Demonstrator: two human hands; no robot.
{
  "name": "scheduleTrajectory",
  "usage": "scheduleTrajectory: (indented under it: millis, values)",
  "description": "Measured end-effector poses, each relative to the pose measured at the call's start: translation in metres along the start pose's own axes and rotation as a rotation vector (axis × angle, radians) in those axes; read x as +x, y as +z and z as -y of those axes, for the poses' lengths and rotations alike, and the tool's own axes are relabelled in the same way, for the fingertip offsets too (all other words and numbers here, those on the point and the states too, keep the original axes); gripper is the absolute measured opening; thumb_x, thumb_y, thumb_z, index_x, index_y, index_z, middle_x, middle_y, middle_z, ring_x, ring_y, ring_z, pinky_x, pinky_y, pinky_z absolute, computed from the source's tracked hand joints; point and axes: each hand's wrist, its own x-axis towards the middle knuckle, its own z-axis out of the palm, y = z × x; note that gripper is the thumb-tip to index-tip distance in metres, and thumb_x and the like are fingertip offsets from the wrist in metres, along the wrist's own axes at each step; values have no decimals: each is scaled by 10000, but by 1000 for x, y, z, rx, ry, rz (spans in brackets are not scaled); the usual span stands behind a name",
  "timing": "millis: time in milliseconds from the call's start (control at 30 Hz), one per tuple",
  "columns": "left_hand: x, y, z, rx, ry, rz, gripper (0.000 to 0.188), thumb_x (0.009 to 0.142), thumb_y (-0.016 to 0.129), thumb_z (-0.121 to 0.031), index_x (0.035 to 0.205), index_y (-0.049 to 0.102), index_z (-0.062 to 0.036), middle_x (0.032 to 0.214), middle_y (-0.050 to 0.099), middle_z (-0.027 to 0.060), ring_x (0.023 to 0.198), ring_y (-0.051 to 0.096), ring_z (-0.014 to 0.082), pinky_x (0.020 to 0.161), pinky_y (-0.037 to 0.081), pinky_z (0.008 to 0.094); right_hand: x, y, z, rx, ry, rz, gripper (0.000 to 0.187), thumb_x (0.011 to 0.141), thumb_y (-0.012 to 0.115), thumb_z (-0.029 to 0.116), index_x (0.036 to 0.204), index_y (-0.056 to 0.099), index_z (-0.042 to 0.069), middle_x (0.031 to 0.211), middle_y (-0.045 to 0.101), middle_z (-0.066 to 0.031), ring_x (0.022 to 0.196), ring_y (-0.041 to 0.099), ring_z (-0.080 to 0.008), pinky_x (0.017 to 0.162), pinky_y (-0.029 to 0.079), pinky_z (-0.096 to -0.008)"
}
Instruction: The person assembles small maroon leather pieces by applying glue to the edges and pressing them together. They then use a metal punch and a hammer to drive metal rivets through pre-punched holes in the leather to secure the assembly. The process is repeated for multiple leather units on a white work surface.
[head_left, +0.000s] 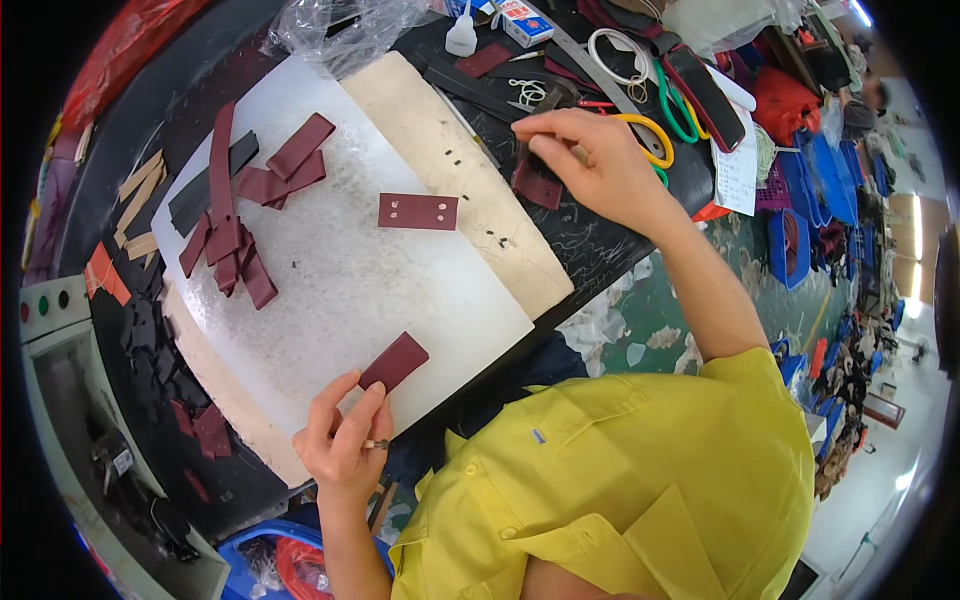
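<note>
Currently: left hand (pixel 340 440) pinches one maroon strip (pixel 394 362) by its near end, over the white board (pixel 330 290). Right hand (pixel 590 160) pinches a second piece (pixel 537 185) on the counter (pixel 600 250). Strips look light, thin, flexible; best gripped at the edges.

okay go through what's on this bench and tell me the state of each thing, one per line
Left hand: pinching a maroon strip by its end.
Right hand: fingers closed on a dark piece.
Punched strip: lying flat on the white board.
Strip pile: loose, overlapping.
</note>
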Motion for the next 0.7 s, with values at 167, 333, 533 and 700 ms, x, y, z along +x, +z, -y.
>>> scheduleTrajectory:
  millis: [167, 333, 533, 700]
  values:
    - [0, 0, 0, -7, 4, 3, 300, 711, 779, 66, 967, 739, -84, 1049, 688, 131, 444, 448, 90, 427, 368, 240, -9, 10, -3, -128, -306, 51, 228, 846, 680, 66, 1071, 688, 28, 1000, 668, -117, 909, 617, -312, 831, 503, -394]
    - [-1, 0, 0, 4, 6, -3, 302, 712, 773, 68, 970, 738, -83, 1049, 685, 130, 445, 439, 93, 427, 366, 244, -13, -3, 2, -5, -72, 113, 209, 867, 685, 13, 1076, 682, 13, 999, 650, -85, 831, 656, -205, 737, 535, -298]
    - [-2, 2, 0, -2, 7, -21, 312, 702, 775, 67, 966, 739, -95, 1047, 687, 120, 437, 427, 93, 417, 355, 240, -21, -15, 6, 706, 183, 32, 178, 894, 689, 21, 1068, 680, -15, 1125, 654, -48, 914, 632, -85, 825, 541, -249]
    - [0, 3, 1, -5, 17, -34, 309, 691, 802, 45, 949, 743, -113, 1035, 693, 100, 415, 413, 85, 390, 334, 232, -32, -6, 20, 935, 200, -50, 297, 872, 703, -12, 1165, 656, -25, 1107, 656, -49, 966, 628, -103, 885, 529, -257]
